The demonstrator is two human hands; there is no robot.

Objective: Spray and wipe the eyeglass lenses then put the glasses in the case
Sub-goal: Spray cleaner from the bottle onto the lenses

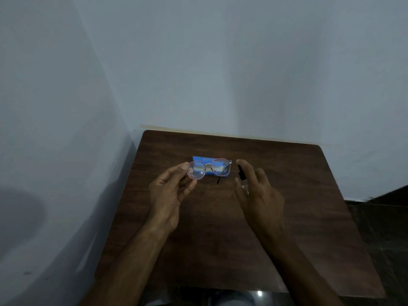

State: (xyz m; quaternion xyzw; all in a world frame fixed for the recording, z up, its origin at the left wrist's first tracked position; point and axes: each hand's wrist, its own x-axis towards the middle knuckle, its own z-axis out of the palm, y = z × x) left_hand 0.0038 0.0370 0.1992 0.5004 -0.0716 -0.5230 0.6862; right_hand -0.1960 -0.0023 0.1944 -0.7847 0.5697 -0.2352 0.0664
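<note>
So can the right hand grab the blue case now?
Probably not yet. The right hand is near the case, with nothing between them, but its fingers grip the spray. The left hand holds the glasses in front of the case.

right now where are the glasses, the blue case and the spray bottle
glasses (197,171) head view, lens at picture's left
blue case (203,159) head view, bare top edge
spray bottle (241,172) head view, black cap

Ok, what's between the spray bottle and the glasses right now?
Nothing, per the head view: a narrow open gap parts the spray bottle, in the right hand, from the glasses; only the table and an end of the blue case show behind it.
</note>
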